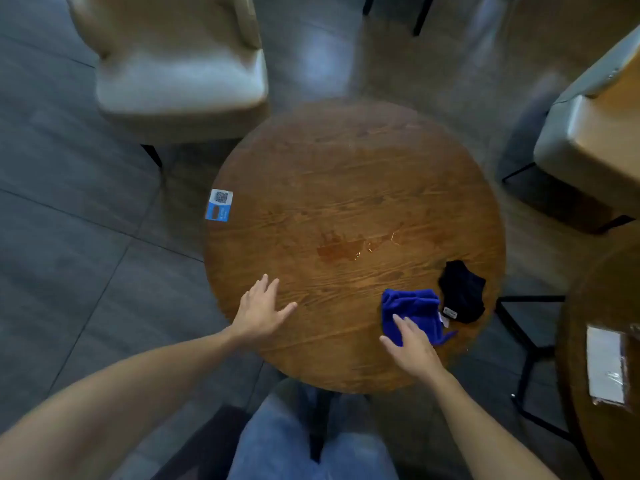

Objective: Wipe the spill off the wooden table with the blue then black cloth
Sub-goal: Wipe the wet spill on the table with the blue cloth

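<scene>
While my left hand [260,311] lies flat with fingers spread near the tabletop's [346,174] near-left edge, gripping nothing, my right hand [414,348] reaches onto the blue cloth [410,311]. Its fingertips [398,320] rest on the near part of that cloth, and the grip is open, fingers extended rather than curled around the fabric; I see no pinch on it.

I see the blue cloth crumpled on the near-right part of the round wooden tabletop. Just beside it, to the right and slightly farther from me, sits the black cloth [462,289], also bunched up, with a small white tag [449,312] showing at its near edge. The two cloths look to be touching or almost so; I cannot tell which.

I make out the spill [349,245] as a darker wet patch with shiny droplets trailing to its right, around the middle of the tabletop, apart from both cloths and both hands.

At the left edge of the tabletop is a blue-and-white sticker [219,205] with a QR code. A light upholstered chair [173,71] stands beyond the tabletop on the far left, and another chair [585,140] on the right. My jeans [304,441] show below.
</scene>
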